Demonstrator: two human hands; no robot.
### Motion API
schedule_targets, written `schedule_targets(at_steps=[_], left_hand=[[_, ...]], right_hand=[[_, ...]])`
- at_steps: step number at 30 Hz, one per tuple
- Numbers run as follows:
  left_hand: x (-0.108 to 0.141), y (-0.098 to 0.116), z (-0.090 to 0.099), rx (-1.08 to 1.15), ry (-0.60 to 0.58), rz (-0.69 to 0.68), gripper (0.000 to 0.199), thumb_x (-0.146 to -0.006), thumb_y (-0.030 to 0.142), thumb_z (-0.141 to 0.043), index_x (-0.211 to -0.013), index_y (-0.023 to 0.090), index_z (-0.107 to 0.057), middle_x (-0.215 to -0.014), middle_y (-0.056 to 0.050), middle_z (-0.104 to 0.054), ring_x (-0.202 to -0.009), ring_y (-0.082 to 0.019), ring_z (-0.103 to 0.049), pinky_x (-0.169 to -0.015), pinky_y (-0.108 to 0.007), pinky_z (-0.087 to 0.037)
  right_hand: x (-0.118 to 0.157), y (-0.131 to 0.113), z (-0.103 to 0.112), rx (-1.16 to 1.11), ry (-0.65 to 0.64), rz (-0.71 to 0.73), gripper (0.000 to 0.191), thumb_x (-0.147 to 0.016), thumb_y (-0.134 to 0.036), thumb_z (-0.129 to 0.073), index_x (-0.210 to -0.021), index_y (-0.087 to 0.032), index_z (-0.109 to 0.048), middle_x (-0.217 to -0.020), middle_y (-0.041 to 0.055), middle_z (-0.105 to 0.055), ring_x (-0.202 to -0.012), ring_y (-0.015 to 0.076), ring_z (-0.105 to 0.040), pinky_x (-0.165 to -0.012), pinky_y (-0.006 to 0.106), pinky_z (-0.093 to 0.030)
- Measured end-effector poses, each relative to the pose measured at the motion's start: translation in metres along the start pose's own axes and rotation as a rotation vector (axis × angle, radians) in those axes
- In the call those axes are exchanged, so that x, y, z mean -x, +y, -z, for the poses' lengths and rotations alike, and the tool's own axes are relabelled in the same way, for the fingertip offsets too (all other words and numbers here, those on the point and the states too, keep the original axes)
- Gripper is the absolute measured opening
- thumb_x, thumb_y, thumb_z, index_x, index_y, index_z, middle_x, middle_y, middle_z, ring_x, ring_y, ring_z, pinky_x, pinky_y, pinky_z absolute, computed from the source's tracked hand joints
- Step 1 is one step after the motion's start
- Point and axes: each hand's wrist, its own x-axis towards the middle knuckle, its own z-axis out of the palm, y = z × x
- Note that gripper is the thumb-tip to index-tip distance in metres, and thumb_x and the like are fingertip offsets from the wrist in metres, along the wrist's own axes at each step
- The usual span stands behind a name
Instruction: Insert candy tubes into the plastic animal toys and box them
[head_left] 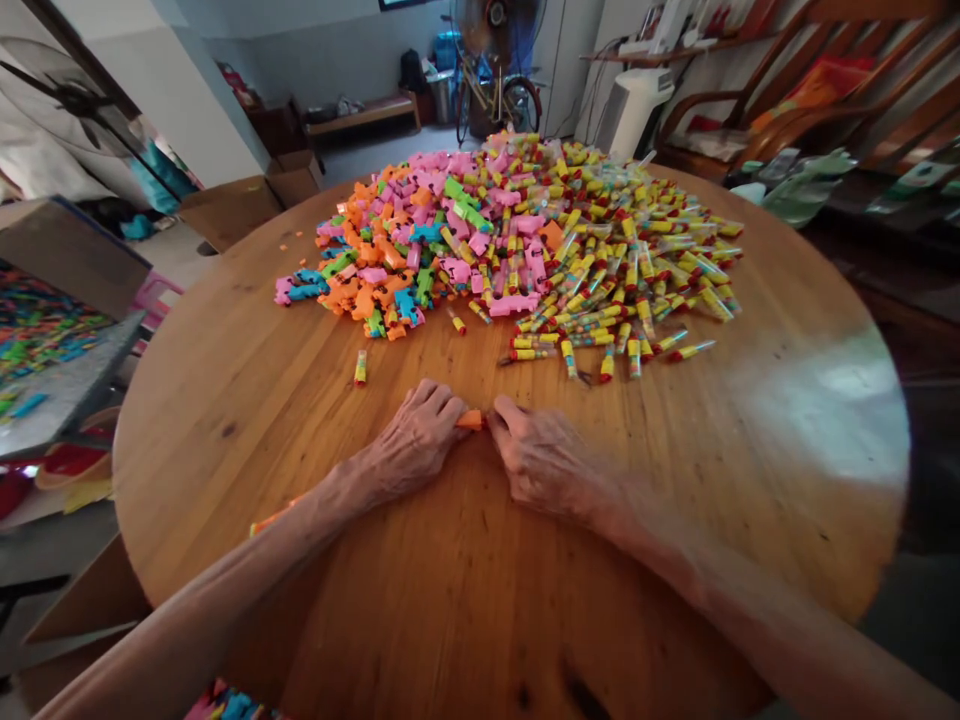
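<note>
My left hand (426, 430) is closed on a small orange plastic toy piece (470, 420) just above the table's middle. My right hand (536, 448) is closed in a pinch at that piece's right end, where a bit of dark red shows; the rest of what its fingers hold is hidden. Beyond my hands lies a heap of toy vehicle-shaped pieces (382, 265) in pink, orange, blue and green. It runs into a pile of clear tubes with yellow labels and red ends (630, 240). One such tube (361, 367) lies alone, up and left of my left hand.
The round wooden table (750, 480) fills most of the view. An orange-yellow item (274, 517) lies partly behind my left forearm. At left are a box of colourful pieces (52, 320) and cardboard boxes (232, 205). A wooden chair (735, 110) stands at the back right.
</note>
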Motion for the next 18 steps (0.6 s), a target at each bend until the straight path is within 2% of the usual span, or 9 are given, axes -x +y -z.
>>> schedule_targets(at_steps=[6,9,14,18], left_hand=[[0.000,-0.002,0.001,0.004,0.011,-0.015,0.021,-0.105,0.026,-0.040,-0.094,0.016,-0.056,-0.098,-0.010,-0.058,-0.093,-0.024,-0.048,-0.082,-0.037,-0.045],[-0.003,-0.004,0.009,0.031,-0.012,-0.026,0.024,-0.104,0.028,-0.042,-0.091,0.016,-0.058,-0.094,-0.010,-0.061,-0.090,-0.023,-0.051,-0.082,-0.036,-0.045],[-0.004,0.007,0.035,0.343,-0.139,0.138,0.023,-0.097,0.033,-0.049,-0.097,0.016,-0.065,-0.091,-0.005,-0.067,-0.084,-0.018,-0.060,-0.076,-0.030,-0.046],[0.000,0.022,0.048,0.566,-0.228,0.190,0.030,-0.096,0.040,-0.051,-0.107,0.018,-0.069,-0.102,-0.004,-0.074,-0.092,-0.018,-0.065,-0.079,-0.028,-0.048]], right_hand=[[0.001,-0.004,-0.003,0.022,-0.001,0.006,0.032,-0.081,-0.013,-0.050,-0.108,-0.009,-0.067,-0.108,0.0165,-0.059,-0.063,0.0176,-0.051,-0.052,0.036,-0.027],[0.002,0.001,0.004,-0.040,-0.016,-0.032,0.031,-0.083,-0.011,-0.051,-0.108,-0.011,-0.068,-0.105,0.0132,-0.062,-0.063,0.0153,-0.051,-0.055,0.032,-0.031],[0.017,0.014,0.027,-0.308,0.051,-0.063,0.023,-0.087,-0.016,-0.058,-0.102,-0.016,-0.076,-0.092,0.0081,-0.070,-0.075,0.0159,-0.057,-0.066,0.027,-0.037],[0.037,0.018,0.033,-0.629,0.072,-0.083,0.029,-0.087,-0.021,-0.060,-0.109,-0.018,-0.078,-0.078,0.0024,-0.071,-0.063,0.0130,-0.052,-0.060,0.026,-0.034]])
